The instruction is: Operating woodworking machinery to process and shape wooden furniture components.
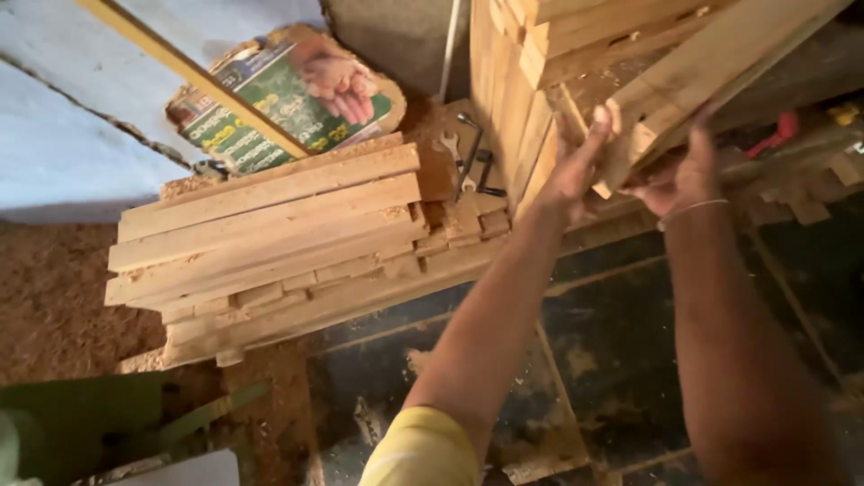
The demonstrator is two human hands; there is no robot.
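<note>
Both hands are working at the near end of a long wooden plank [720, 67] that is slanting up and away toward the top right corner. The left hand [580, 162] is pressing its open palm and spread fingers against the plank's end and near edge, steadying rather than clasping it. The right hand [679, 175], with a thin bracelet [693, 211] on the wrist, is curling around the underside of the plank; its fingers are mostly hidden behind the wood, so it is probably gripping, though the hold cannot be seen fully.

The plank is being held in the air just in front of a tall upright stack of boards [522, 81], touching or nearly touching it. The step in hand looks like lifting or guiding this one plank at the stack. The next move calls for keeping both ends level and the near end under control while it is shifting.

To the left, a lower pile of planks [270, 234] is lying on the sawdust-covered floor [54, 306], with spanners [472, 157] resting behind it.
</note>
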